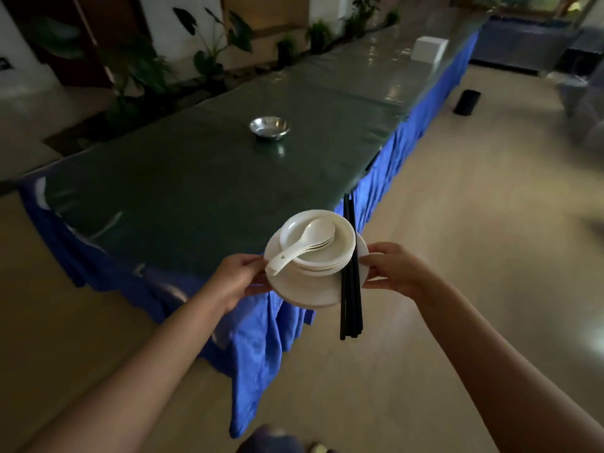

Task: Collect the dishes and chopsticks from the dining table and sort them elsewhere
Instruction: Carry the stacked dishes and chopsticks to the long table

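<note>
I carry a stack of white dishes point(307, 291) in the air by the near corner of the long table point(196, 191). Flat plates lie at the bottom, shallow bowls point(340, 253) sit on them, and several nested white soup spoons point(307, 238) rest in the top bowl. Black chopsticks point(350, 282) lie across the right side of the stack, their ends sticking out past the plates toward me. My left hand point(237, 277) grips the stack's left rim. My right hand point(392, 269) grips the right rim beside the chopsticks.
A steel bowl point(270, 127) stands alone on the table's dark green cover. A blue skirt point(261, 325) hangs around the table. A white box point(428, 49) sits far down it. A black bin point(467, 102) stands on the floor at right. Potted plants point(212, 50) line the far side.
</note>
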Available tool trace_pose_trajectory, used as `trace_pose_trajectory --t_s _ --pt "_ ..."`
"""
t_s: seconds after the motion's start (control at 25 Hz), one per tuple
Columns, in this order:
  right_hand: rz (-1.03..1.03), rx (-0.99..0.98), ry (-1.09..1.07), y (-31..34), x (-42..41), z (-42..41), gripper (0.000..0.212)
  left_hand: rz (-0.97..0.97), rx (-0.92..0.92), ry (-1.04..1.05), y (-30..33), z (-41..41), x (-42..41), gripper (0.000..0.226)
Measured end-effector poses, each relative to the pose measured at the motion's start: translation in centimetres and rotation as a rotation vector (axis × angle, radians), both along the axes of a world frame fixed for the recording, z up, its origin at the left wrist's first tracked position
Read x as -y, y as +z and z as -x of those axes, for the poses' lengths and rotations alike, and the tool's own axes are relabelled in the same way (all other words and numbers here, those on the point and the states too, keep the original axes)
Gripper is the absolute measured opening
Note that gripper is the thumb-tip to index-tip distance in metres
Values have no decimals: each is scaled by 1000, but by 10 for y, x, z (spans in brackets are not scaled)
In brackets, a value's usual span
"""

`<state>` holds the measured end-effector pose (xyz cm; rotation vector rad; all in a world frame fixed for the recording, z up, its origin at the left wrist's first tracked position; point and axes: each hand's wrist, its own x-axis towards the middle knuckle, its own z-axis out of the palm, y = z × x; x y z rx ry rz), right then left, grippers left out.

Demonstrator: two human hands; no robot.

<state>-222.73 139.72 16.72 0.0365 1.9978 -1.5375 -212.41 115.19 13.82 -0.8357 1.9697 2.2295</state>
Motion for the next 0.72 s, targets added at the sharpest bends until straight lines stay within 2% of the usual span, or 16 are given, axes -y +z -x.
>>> trace_pose_trajectory --t_s 0.44,0.72 --pt "3 21 273 -27 101 258 17 -8 -11 314 -14 186 54 21" --pt "2 119 432 -49 184 390 19 -48 56 452 -24 281 102 12"
